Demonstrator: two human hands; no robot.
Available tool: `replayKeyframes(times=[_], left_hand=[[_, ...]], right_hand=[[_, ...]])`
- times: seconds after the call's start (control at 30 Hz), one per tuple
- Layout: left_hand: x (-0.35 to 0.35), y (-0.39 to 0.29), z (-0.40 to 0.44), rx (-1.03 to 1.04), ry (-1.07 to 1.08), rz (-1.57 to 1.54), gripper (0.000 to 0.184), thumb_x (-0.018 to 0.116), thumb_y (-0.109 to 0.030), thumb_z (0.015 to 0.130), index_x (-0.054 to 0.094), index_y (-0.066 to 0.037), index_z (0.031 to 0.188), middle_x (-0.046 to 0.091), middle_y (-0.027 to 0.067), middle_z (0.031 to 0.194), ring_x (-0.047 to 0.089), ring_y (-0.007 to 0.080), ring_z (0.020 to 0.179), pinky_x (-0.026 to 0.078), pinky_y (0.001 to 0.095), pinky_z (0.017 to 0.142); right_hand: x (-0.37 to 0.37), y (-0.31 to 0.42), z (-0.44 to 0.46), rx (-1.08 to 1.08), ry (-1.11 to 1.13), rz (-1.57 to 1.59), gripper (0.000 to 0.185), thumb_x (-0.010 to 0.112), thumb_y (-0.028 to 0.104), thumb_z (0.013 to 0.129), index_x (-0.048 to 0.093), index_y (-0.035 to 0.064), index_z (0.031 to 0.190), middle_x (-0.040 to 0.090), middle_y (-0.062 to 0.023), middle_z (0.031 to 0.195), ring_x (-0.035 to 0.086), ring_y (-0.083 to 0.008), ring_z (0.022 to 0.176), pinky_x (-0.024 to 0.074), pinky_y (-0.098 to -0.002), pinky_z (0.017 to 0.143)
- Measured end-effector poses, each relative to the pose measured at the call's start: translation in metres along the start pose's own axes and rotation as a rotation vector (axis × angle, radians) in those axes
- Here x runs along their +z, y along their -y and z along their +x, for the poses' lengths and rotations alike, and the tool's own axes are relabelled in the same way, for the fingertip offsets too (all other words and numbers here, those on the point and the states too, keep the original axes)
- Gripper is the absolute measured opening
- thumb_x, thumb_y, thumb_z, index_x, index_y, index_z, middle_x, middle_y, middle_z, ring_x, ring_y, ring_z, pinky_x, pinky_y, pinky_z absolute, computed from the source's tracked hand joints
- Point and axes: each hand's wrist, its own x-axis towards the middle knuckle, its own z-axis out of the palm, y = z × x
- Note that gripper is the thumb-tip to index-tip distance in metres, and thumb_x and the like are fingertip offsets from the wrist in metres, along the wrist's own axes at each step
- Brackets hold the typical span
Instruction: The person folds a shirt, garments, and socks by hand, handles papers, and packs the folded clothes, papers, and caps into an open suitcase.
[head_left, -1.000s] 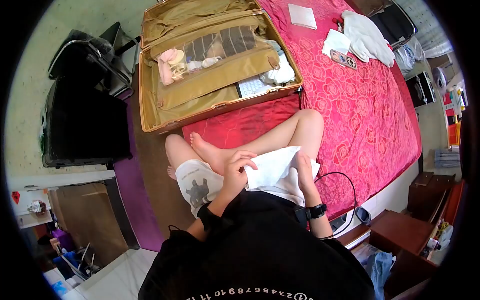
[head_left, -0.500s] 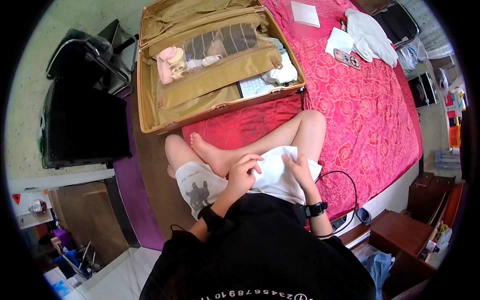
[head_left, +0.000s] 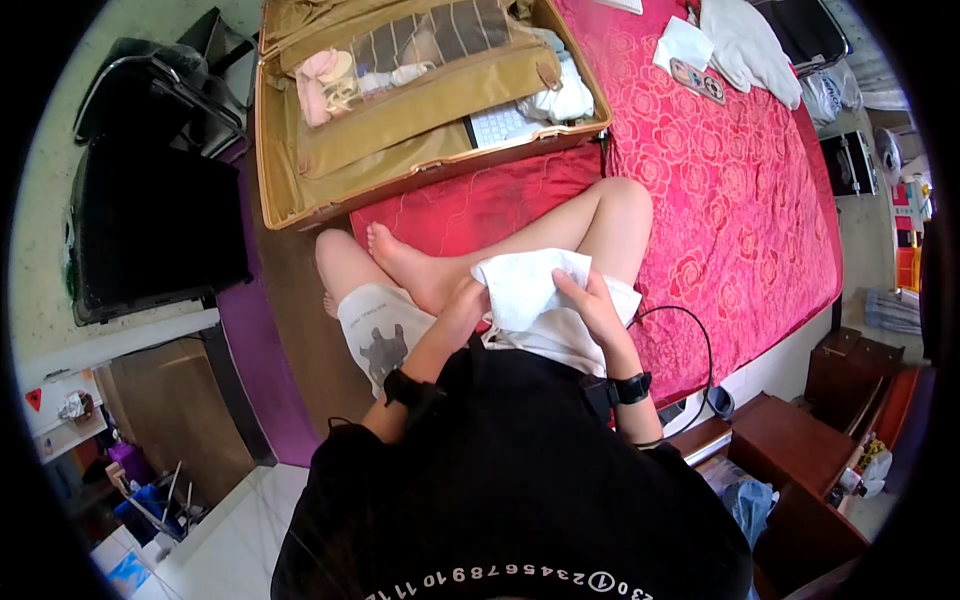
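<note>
A white folded cloth (head_left: 528, 288) is held up above my lap, between both hands. My left hand (head_left: 464, 304) is closed on its left edge, with the fingers partly hidden behind it. My right hand (head_left: 592, 304) pinches the right edge, thumb on the near face. Under the cloth are my crossed legs and white shorts (head_left: 385, 335) with a dark animal print. Beyond my feet, an open brown suitcase (head_left: 400, 190) holds a clear zipped pocket with a striped grey cloth (head_left: 440, 40) and pink items. A white keyboard (head_left: 498, 127) lies partly under the pocket flap.
On the red flowered bedspread (head_left: 715, 230) lie a phone (head_left: 697, 80), a white sheet-like piece (head_left: 684, 45) and a white garment (head_left: 745, 50). A black cable (head_left: 708, 350) curves by my right arm. A black case (head_left: 160, 230) stands left of the bed.
The white cloth has risen from my lap, and both hands now grip its sides. My left hand has turned and closed on the edge. The whole view has tilted slightly downward.
</note>
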Motion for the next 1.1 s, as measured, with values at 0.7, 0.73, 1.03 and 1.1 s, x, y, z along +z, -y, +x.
replayKeyframes(times=[0.7, 0.73, 1.03, 1.1], left_hand=[[0.009, -0.007, -0.014, 0.220, 0.069, 0.149, 0.011, 0.052, -0.011, 0.089, 0.053, -0.004, 0.098, 0.059, -0.0021, 0.089, 0.056, 0.0040, 0.080, 0.044, 0.0188, 0.069], [0.012, -0.005, -0.015, 0.210, 0.060, 0.161, 0.010, 0.051, -0.011, 0.089, 0.053, -0.005, 0.097, 0.058, -0.0027, 0.088, 0.055, 0.0035, 0.079, 0.044, 0.0184, 0.068], [0.022, 0.001, -0.021, 0.287, 0.138, 0.196, 0.010, 0.052, -0.013, 0.091, 0.056, -0.004, 0.094, 0.058, -0.0006, 0.097, 0.058, 0.0072, 0.084, 0.046, 0.0192, 0.069], [0.016, 0.002, -0.021, 0.194, 0.223, 0.099, 0.013, 0.052, -0.016, 0.092, 0.056, -0.004, 0.095, 0.056, -0.0016, 0.097, 0.056, 0.0065, 0.087, 0.045, 0.0200, 0.071]], right_hand=[[0.015, -0.023, 0.007, -0.069, -0.023, 0.133, 0.015, 0.062, 0.012, 0.088, 0.056, 0.0028, 0.098, 0.058, 0.0021, 0.086, 0.053, -0.0055, 0.082, 0.0415, -0.0197, 0.075], [0.015, -0.018, 0.005, -0.042, -0.010, 0.057, 0.012, 0.063, 0.011, 0.088, 0.054, 0.0047, 0.093, 0.054, 0.0046, 0.082, 0.050, -0.0042, 0.078, 0.0391, -0.0184, 0.073], [0.013, -0.013, 0.013, -0.034, 0.027, 0.006, 0.009, 0.059, 0.011, 0.091, 0.057, 0.0035, 0.095, 0.058, 0.0030, 0.077, 0.052, -0.0048, 0.072, 0.0415, -0.0198, 0.067], [0.013, -0.012, 0.015, 0.018, 0.071, 0.039, 0.007, 0.058, 0.011, 0.091, 0.057, 0.0039, 0.094, 0.058, 0.0043, 0.076, 0.050, -0.0029, 0.069, 0.0404, -0.0183, 0.064]])
